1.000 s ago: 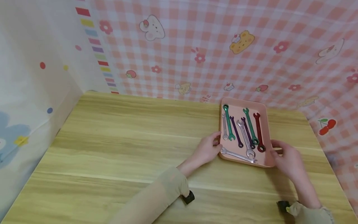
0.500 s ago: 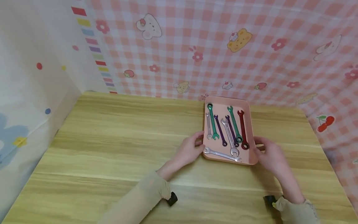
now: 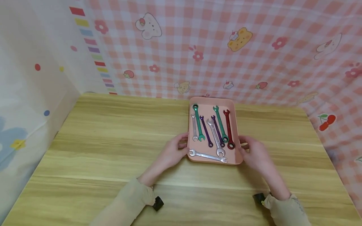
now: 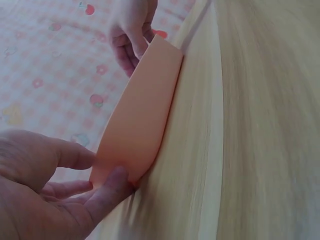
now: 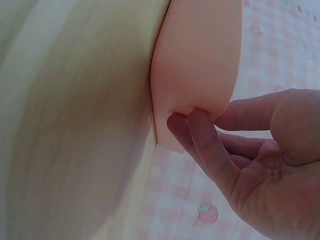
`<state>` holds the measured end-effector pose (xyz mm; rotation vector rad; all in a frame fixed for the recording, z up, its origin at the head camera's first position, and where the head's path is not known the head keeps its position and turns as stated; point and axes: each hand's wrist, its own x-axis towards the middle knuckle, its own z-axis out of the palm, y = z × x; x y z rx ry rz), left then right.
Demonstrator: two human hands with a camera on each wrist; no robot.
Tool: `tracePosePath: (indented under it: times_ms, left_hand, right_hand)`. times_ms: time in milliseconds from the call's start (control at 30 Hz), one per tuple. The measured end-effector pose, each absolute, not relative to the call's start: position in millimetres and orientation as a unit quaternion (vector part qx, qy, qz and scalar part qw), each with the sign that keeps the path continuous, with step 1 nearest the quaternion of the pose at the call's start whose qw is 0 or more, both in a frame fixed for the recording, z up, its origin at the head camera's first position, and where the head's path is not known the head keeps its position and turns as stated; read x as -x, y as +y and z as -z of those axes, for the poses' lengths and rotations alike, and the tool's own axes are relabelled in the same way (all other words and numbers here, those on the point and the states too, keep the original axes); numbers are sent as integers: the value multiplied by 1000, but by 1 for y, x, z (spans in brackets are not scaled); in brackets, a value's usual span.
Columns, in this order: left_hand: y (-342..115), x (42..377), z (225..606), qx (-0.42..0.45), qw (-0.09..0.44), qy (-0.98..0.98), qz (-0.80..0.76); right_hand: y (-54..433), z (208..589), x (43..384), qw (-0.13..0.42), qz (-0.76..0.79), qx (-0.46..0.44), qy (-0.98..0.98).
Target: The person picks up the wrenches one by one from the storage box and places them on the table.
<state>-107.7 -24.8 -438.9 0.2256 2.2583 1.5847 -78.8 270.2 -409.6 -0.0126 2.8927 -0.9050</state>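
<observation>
A shallow pink tray lies on the table near the back cloth, with several wrenches in it. Among them are green wrenches, a dark red wrench, purple wrenches and silver wrenches. One silver wrench lies crosswise along the tray's near wall. My left hand grips the tray's left side close to the near corner, thumb and fingers bent against the wall. On the opposite side my right hand grips the wall near the right corner, its fingertips pressed against the outside.
The wood-grain table extends to both sides of the tray and in front of it. A pink checked cloth rises right behind the table's back edge, and a white cloth hangs at the left. Black wrist cameras sit at both sleeves.
Both hands have slid the tray to the left across the table, from the right part toward the middle. The wrenches keep their places inside it.
</observation>
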Motion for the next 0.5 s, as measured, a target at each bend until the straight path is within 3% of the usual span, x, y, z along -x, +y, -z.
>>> tracePosePath:
  times_ms: [500]
  left_hand:
    - [-74, 106, 439, -59, 196, 791, -576]
  right_hand:
    - [226, 408, 87, 72, 294, 34, 953]
